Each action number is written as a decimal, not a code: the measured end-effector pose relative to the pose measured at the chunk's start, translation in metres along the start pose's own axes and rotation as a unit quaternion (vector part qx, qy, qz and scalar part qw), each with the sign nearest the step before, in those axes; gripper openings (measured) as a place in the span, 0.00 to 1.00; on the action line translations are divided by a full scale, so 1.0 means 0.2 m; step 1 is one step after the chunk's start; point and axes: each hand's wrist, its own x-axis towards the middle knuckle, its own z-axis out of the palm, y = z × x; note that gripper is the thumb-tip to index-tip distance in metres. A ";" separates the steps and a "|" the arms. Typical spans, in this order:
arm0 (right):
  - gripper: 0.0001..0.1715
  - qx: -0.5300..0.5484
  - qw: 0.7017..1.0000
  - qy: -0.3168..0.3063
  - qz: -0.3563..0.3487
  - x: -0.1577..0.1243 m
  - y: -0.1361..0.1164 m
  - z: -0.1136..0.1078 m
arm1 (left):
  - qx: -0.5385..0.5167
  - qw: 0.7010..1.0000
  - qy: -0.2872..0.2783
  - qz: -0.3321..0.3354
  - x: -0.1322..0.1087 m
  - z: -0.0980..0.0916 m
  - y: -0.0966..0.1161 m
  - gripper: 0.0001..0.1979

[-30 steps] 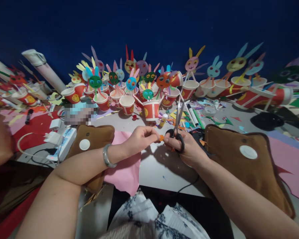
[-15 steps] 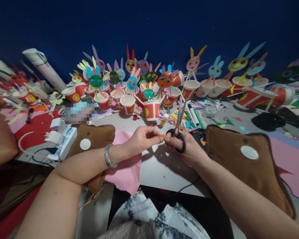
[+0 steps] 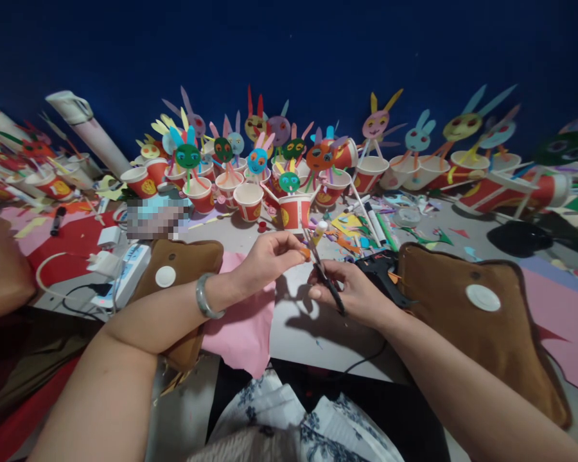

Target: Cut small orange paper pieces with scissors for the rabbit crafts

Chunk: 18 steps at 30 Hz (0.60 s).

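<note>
Between its thumb and fingers, my left hand [image 3: 274, 258] pinches a small orange piece [image 3: 306, 253] above the table. My right hand [image 3: 354, 292] is closed on black-handled scissors [image 3: 325, 276], whose blades point up and away, right beside the orange piece. Whether the blades touch it is too small to tell. Beyond my hands stands a red and white paper cup [image 3: 295, 213] with a green rabbit face [image 3: 289, 181] above it. Pink paper [image 3: 243, 321] lies under my left forearm.
Many paper cups with rabbit faces line the back. Brown pouches [image 3: 481, 333] flank my arms. A power strip [image 3: 125, 276] with plugs lies at left, and markers [image 3: 374, 221] and paper scraps behind my right hand. Part of another person shows at the left edge.
The scissors have swung from upright to lying beside the orange piece, blades toward it, as my right hand turned and moved slightly down. My left hand has shifted a little left and up.
</note>
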 end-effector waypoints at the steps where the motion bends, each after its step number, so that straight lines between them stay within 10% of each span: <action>1: 0.26 -0.005 1.000 -0.002 0.003 0.00 0.00 0.00 | 0.003 1.000 0.000 0.006 0.00 0.00 0.00 0.05; 18: 0.28 -0.001 0.999 -0.029 0.022 0.00 0.00 -0.01 | 0.052 0.998 -0.009 0.045 0.00 -0.03 0.02 0.03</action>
